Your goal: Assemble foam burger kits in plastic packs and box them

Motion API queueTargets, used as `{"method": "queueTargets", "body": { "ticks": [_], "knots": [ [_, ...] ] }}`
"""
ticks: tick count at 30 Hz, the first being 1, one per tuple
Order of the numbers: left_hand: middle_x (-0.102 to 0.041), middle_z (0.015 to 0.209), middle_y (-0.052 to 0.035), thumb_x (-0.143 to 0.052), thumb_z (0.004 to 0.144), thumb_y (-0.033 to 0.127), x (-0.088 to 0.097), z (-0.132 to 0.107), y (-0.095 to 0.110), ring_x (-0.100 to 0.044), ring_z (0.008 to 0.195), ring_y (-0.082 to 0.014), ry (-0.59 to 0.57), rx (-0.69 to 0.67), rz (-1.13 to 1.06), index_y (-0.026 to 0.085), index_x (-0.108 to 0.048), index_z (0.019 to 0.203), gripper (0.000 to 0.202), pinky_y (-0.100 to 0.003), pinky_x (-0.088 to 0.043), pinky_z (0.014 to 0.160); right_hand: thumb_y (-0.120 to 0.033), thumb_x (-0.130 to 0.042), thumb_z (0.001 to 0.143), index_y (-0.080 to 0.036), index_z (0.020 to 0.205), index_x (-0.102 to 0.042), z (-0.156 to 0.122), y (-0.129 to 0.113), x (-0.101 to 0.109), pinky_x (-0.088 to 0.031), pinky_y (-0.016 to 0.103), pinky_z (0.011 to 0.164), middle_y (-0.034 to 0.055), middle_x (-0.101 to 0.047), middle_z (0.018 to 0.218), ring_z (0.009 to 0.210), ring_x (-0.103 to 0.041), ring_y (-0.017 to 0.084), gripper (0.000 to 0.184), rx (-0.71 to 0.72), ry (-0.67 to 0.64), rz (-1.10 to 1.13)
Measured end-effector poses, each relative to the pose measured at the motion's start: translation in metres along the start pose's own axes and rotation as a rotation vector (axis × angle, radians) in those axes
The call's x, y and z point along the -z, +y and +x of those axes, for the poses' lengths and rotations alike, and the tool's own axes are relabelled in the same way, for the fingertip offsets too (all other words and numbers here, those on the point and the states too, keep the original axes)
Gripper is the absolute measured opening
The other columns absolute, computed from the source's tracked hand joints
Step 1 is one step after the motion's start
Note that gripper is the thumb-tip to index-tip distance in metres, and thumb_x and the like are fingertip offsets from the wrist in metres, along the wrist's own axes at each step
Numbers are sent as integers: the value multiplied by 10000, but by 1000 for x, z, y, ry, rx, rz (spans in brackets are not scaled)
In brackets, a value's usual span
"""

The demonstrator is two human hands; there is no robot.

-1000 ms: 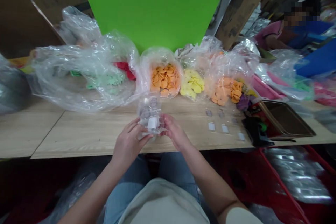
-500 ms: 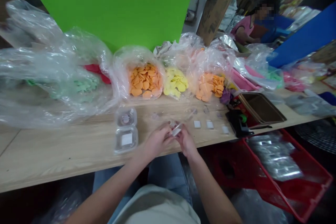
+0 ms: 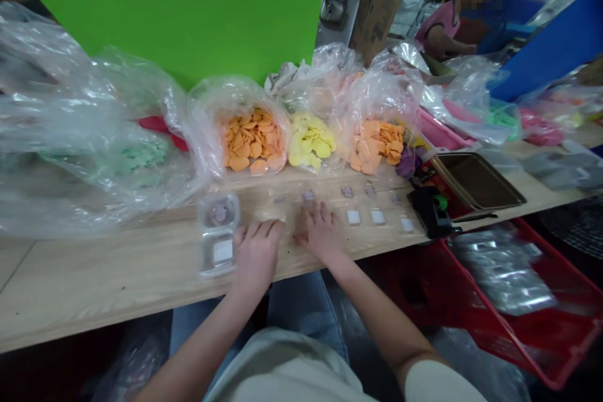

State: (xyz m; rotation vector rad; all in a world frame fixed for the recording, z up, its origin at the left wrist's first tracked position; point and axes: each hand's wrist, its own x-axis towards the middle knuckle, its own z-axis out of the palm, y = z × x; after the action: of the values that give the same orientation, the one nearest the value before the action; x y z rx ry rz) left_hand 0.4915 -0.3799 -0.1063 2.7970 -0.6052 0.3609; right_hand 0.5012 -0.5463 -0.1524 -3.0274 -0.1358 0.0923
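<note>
My left hand [image 3: 258, 254] is palm down with its fingers curled and close together, beside an open clear plastic clamshell box [image 3: 203, 256]. A white square label lies in that box's near half, and a small purplish piece sits in the far half. What the left fingers hold, if anything, is hidden. My right hand [image 3: 324, 235] rests with fingers spread over a see-through box whose outline is hard to make out. To its right stand several more clear boxes with white squares [image 3: 353, 218] in their near halves and small pieces [image 3: 347, 191] behind.
Behind the boxes are plastic bags of orange discs [image 3: 254, 141], yellow discs [image 3: 311, 141] and more orange pieces [image 3: 374, 144]. On the right are a black tape dispenser [image 3: 431, 213], a brown tray [image 3: 485, 179] and a red crate [image 3: 522, 339]. A person [image 3: 443, 34] sits beyond.
My hands were together at a small white-and-clear item; now they are apart. The left has moved left and the right lies flat with fingers spread. The view has shifted slightly.
</note>
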Motion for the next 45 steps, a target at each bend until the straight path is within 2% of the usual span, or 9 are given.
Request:
{"method": "queueTargets", "body": {
  "ticks": [4, 8, 14, 20, 24, 28, 35, 40, 45],
  "knots": [
    [-569, 1230, -100, -436, 817, 117, -12, -5, 17, -495, 1119, -262, -154, -96, -48, 198, -494, 1222, 416, -492, -269, 961, -408, -606, 719, -114, 1399, -247, -13, 19, 8, -98, 597, 1030, 196, -162, 1466, 1344, -83, 386, 823, -91, 34, -29],
    [-408, 1386, -112, -456, 826, 185, 10, -39, -22, -329, 1289, -258, -83, -66, -7, 177, -332, 1350, 538, -500, -155, 1057, -251, -460, 819, -116, 1347, -356, -37, 14, 23, -133, 537, 1060, 155, -279, 1437, 1357, -118, 310, 555, -71, 200, -3],
    [-685, 963, -91, -466, 863, 283, 28, -81, -92, -627, 907, -218, -38, -24, 80, 168, -570, 1084, 271, -425, -322, 980, -352, -456, 853, -172, 1268, -466, -26, -40, 12, -144, 503, 1076, 109, -377, 1393, 1351, -158, 289, 452, 236, 185, 75],
    [-701, 839, -21, -564, 806, 335, 30, -77, -97, -638, 803, -179, 159, 133, -84, 211, -618, 875, 152, -373, -357, 943, -251, -421, 883, -188, 1162, -554, -12, -29, -8, -111, 529, 1076, 96, -509, 1283, 1319, -257, 277, 315, 254, 141, -37],
    [-707, 828, 3, -550, 798, 419, 33, -75, -106, -650, 776, -177, 143, 280, -276, 235, -637, 833, 207, -389, -350, 945, -235, -423, 881, -183, 1147, -566, -23, -9, -3, -101, 545, 1072, 111, -523, 1264, 1326, -246, 269, 307, 233, 132, -66],
    [-710, 876, 0, -491, 828, 440, 37, -72, -116, -650, 721, -168, 90, 317, -311, 242, -650, 888, 261, -398, -354, 960, -248, -447, 866, -186, 1180, -548, -28, -22, 15, -110, 549, 1071, 105, -471, 1319, 1341, -199, 278, 335, 234, 169, 3],
    [-637, 977, -91, -469, 857, 265, 57, -68, -122, -584, 913, -203, 253, 134, -45, 183, -557, 1182, 346, -333, -453, 835, -216, -421, 868, -210, 1121, -591, -19, -73, 36, -222, 472, 1072, 68, -559, 1216, 1297, -297, 226, 304, 371, 285, 270],
    [-615, 990, -67, -501, 836, 195, 58, -60, -114, -569, 914, -186, 427, 112, -30, 226, -557, 1173, 344, -324, -444, 850, -168, -418, 851, -200, 1071, -612, -19, -68, 29, -272, 456, 1056, 62, -604, 1138, 1241, -380, 217, 296, 328, 373, 372],
    [-645, 936, -80, -475, 839, 145, 2, -12, -67, -581, 902, -193, 59, -169, -124, 172, -575, 1105, 286, -340, -445, 832, -148, -388, 853, -179, 1059, -610, -27, -40, 20, -328, 459, 1022, 71, -621, 1093, 1198, -428, 219, 304, 168, 497, 378]
  ]
}}
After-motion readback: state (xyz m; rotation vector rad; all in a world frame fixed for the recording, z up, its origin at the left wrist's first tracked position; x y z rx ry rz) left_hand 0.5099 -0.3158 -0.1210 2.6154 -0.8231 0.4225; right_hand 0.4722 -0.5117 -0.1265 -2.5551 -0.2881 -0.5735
